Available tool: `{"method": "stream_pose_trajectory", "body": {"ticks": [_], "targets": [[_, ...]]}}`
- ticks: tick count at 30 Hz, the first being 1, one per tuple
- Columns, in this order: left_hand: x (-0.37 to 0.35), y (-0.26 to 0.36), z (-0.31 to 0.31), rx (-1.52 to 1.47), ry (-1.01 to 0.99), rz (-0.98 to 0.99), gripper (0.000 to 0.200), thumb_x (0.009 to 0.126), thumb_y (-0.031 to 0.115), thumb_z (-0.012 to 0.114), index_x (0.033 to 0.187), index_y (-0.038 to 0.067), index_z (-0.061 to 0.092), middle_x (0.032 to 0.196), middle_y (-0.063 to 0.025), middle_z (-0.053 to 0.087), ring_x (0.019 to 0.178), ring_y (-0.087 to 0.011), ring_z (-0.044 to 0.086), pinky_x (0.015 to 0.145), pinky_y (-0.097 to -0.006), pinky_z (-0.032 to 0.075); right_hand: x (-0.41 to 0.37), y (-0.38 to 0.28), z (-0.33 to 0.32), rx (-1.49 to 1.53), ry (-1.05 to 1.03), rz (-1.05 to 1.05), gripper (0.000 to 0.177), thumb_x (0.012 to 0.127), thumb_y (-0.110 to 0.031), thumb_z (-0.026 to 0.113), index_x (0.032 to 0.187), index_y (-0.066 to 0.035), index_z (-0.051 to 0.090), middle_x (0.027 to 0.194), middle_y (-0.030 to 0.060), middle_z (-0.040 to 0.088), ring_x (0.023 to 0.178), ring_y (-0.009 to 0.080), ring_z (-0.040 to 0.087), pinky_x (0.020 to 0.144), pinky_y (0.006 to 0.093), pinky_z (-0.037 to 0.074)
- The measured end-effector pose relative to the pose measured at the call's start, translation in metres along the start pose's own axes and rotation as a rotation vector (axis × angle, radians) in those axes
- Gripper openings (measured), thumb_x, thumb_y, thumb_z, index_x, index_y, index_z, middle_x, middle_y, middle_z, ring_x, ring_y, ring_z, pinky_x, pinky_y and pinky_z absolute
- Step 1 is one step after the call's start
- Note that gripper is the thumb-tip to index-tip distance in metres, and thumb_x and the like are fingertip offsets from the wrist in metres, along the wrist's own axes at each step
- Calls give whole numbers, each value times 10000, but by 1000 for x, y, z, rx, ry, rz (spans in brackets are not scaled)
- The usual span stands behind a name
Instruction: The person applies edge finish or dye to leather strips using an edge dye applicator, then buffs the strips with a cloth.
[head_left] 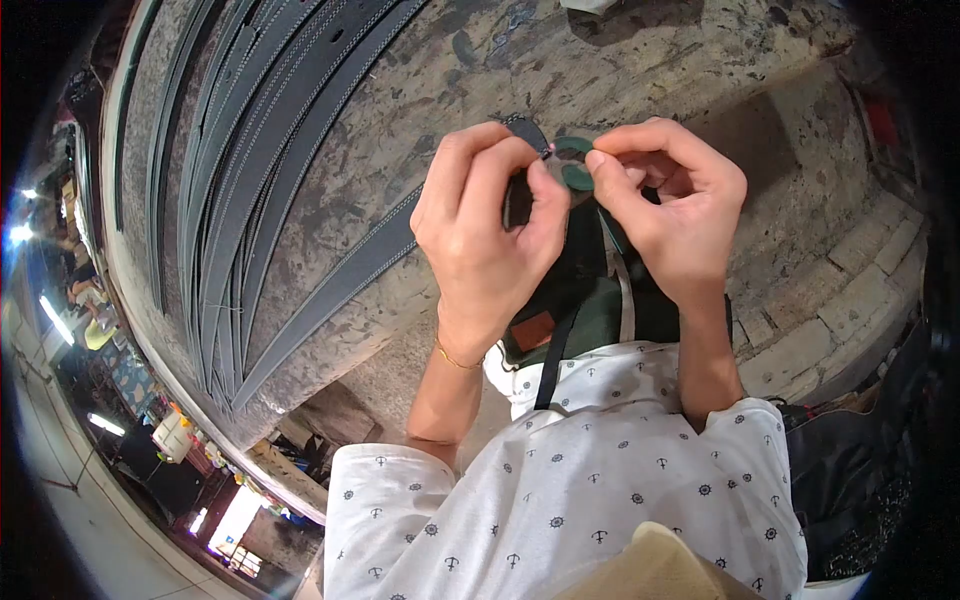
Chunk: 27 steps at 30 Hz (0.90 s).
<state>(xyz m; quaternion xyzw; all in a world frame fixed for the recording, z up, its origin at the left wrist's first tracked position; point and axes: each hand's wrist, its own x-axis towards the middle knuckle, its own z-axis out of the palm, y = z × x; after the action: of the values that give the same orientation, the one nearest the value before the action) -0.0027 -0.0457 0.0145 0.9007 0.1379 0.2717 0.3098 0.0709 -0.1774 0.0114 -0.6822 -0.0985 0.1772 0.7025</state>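
Observation:
My left hand (485, 220) is closed on the end of a dark grey leather strap (365, 250) with white stitching along its edges. Its rounded tip pokes out beyond my fingers, and the rest runs down to the left across the work surface. Facing it, my right hand (680, 195) pinches a small green ring-like piece (577, 178) between thumb and forefinger. Strap tip and green piece lie close side by side between my fingertips; the left fingers hide part of the strap.
A bundle of similar stitched straps (255, 130) lies along the left of the stained work surface (450, 60). A white object (592, 5) sits at the far edge. Brickwork (850, 290) borders the right. A dark green bag or apron (590, 315) is at my waist.

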Motion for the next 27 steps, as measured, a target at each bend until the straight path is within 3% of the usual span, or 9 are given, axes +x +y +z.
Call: {"method": "stream_pose_trajectory", "body": {"ticks": [3,11,13,15,17,18,20,23,27], "targets": [[0,2,-4,-191,13,-189,36,865,-39,627,900,-43,618,998,-78,641,682,-82,563,587,-220,470,2,-2,-7,46,15,19,79,845,59,714,918,28,708,756,-17,670,648,-9,561,564,150,420],[30,1,-3,-365,72,-266,97,852,-27,628,948,-27,611,998,-126,632,747,-201,617,640,-295,504,10,-1,-40,62,132,-67,94,879,33,711,972,20,701,775,4,668,642,34,582,575,167,430],[68,0,-3,-61,36,214,146,875,15,648,1020,13,665,1104,-107,665,913,-200,652,786,-338,524,15,1,-57,179,236,-89,119,890,-1,717,1003,31,698,829,41,683,651,66,596,588,187,459],[108,-9,21,-26,-42,528,591,855,109,654,1414,7,490,1479,-234,440,1359,-406,426,1128,-460,359,17,-3,-71,258,318,-82,158,900,-29,721,1044,30,691,889,77,698,667,91,605,605,211,488],[140,-21,42,25,-307,640,344,791,74,649,1125,-7,646,1244,-216,565,1185,-393,516,1027,-489,420,16,-5,-88,293,262,-137,166,912,-34,715,1065,23,683,932,97,707,687,108,617,621,224,507],[146,-19,38,33,-284,640,344,791,74,649,1125,-7,646,1244,-216,565,1185,-393,516,1027,-489,420,14,-9,-94,315,276,-153,158,917,-35,710,1063,21,682,933,102,708,689,111,618,626,225,510],[157,-15,34,32,-497,448,341,758,104,678,1081,-1,650,1144,-186,578,1109,-379,531,947,-497,435,9,-15,-105,332,308,-184,135,939,-33,685,1062,21,677,940,115,706,692,117,614,632,234,513],[104,2,-23,73,-318,431,296,805,7,671,1097,52,679,1173,-115,658,1019,-288,653,880,-417,529,9,-12,-126,377,307,-224,120,953,-23,664,1063,23,677,959,127,703,702,116,616,629,238,513],[30,-19,-34,121,-329,503,353,797,52,694,1148,54,667,1230,-152,613,1199,-360,563,991,-437,493,12,-7,-120,342,292,-199,184,955,-5,652,1133,35,675,986,138,703,739,130,650,648,241,540]]}}
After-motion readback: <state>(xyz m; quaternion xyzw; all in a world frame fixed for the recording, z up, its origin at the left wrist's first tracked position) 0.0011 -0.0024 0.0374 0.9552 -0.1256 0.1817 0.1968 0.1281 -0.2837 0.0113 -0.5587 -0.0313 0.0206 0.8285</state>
